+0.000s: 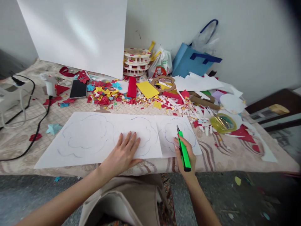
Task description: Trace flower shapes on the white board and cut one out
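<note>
A long white paper sheet with wavy cloud- or flower-like outlines drawn in blue lies along the table's front edge. Flat on it, fingers spread, rests my left hand. My right hand is closed around a green utility knife, its tip pointing up and away from me. Beneath that hand is the right-hand section of paper, marked off by a line or cut and bearing another wavy double outline. Whether the blade touches the paper I cannot tell.
Behind the sheet lie coloured paper scraps, a phone, a hot glue gun with its cord, and a cardboard ring. Tape with scissors sits right. A white board and a blue bag stand at the back.
</note>
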`<state>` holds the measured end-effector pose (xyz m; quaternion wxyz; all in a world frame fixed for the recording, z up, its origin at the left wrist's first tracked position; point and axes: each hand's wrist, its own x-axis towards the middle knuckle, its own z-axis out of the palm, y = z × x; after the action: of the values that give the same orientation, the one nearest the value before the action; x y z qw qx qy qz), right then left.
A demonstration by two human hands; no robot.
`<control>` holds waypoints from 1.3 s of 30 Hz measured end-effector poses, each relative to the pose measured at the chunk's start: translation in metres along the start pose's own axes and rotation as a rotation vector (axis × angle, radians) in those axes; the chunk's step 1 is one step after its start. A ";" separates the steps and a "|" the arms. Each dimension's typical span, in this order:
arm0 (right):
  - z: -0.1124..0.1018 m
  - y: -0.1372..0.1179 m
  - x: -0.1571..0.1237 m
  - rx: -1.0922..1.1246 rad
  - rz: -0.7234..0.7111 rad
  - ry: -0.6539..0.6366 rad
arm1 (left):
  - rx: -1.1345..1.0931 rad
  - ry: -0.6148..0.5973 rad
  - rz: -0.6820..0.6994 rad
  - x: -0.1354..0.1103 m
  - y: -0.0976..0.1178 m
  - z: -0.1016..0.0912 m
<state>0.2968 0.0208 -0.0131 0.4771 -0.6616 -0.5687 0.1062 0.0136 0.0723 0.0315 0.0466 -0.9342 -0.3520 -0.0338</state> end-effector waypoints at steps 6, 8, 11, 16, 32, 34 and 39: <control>0.000 0.000 -0.001 -0.023 -0.007 0.004 | 0.028 0.088 0.035 -0.003 -0.001 -0.014; -0.001 0.000 -0.001 -0.031 -0.017 0.002 | 0.054 0.120 0.054 -0.004 -0.002 -0.022; -0.002 -0.001 -0.002 -0.039 -0.023 -0.007 | 0.095 0.149 0.084 -0.008 -0.004 -0.029; -0.002 0.003 -0.004 -0.040 -0.015 -0.010 | 0.172 0.128 0.122 -0.022 0.002 -0.026; -0.001 0.003 -0.005 -0.127 -0.043 0.026 | 0.140 0.428 0.071 0.046 -0.070 -0.136; 0.000 0.006 -0.006 -0.141 -0.044 0.024 | 0.176 0.495 0.052 0.089 -0.111 -0.117; 0.003 0.006 -0.006 -0.182 -0.030 0.050 | 0.092 0.364 -0.030 0.173 -0.211 -0.069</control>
<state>0.2965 0.0178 -0.0214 0.4306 -0.6961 -0.5737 0.0306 0.0021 0.3360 0.1301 0.1517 -0.9042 -0.3527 -0.1870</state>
